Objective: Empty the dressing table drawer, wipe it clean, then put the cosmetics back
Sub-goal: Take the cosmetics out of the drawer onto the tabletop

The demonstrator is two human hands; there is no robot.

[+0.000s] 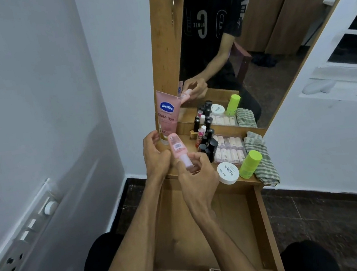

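Observation:
The wooden drawer is pulled out below my arms, and its bottom shows no cosmetics. My right hand grips the white cap end of a small pink bottle, held tilted above the table's left corner. My left hand is beside the bottle with curled fingers that touch its side. A pink Vaseline tube stands upright against the mirror frame just behind them. On the tabletop stand several dark lipsticks and nail polishes, a clear box of small tubes, a white jar and a lime-green bottle.
A green striped cloth lies folded at the table's right edge. The mirror rises behind the table and reflects a person in a black shirt. White walls close in left and right, with a switch panel on the left wall. Dark floor tiles surround the table.

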